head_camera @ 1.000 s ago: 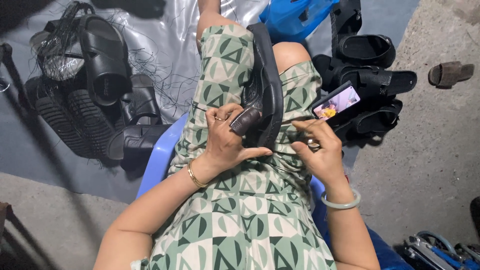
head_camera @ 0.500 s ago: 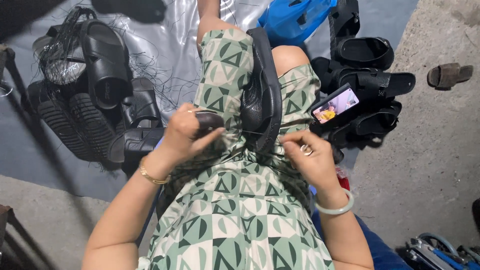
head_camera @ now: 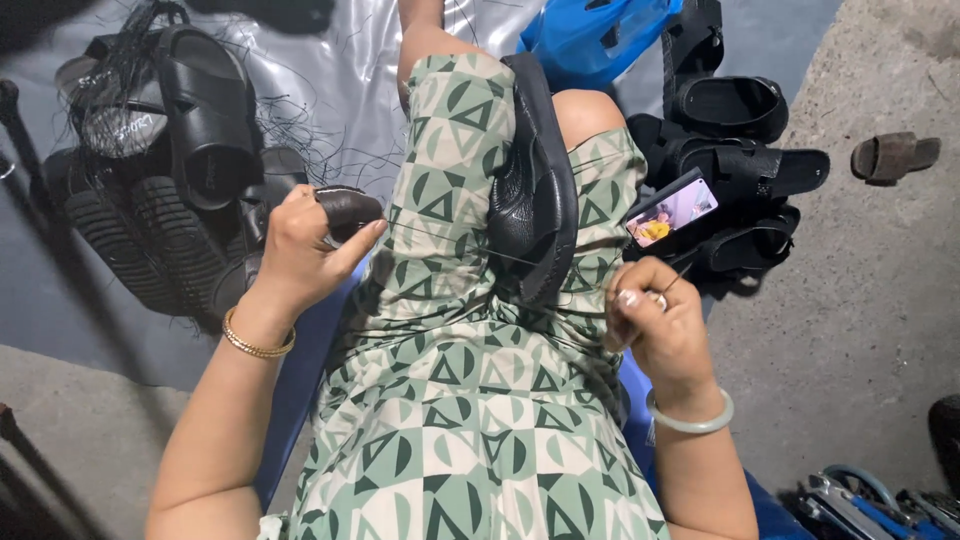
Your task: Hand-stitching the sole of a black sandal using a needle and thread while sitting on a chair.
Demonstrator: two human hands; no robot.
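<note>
A black sandal (head_camera: 535,190) lies on its edge between my knees, on my green patterned dress. My left hand (head_camera: 305,245) is out to the left of my lap and grips a dark wooden tool handle (head_camera: 348,208). A thin thread (head_camera: 450,245) runs taut from that handle across the dress to the sandal. My right hand (head_camera: 655,325) is at the right of my lap, fingers pinched on a thin needle (head_camera: 676,283) or thread end beside the sandal.
Several black sandals (head_camera: 745,170) are piled at the right with a lit phone (head_camera: 672,210) propped on them. More black sandals and soles (head_camera: 160,190) with loose thread lie at the left on a plastic sheet. A blue bag (head_camera: 600,35) is ahead, tools (head_camera: 870,500) at bottom right.
My left hand has pulled away from the sandal to the left with the tool handle, drawing the thread taut. My right hand has dropped slightly and closed into a pinch.
</note>
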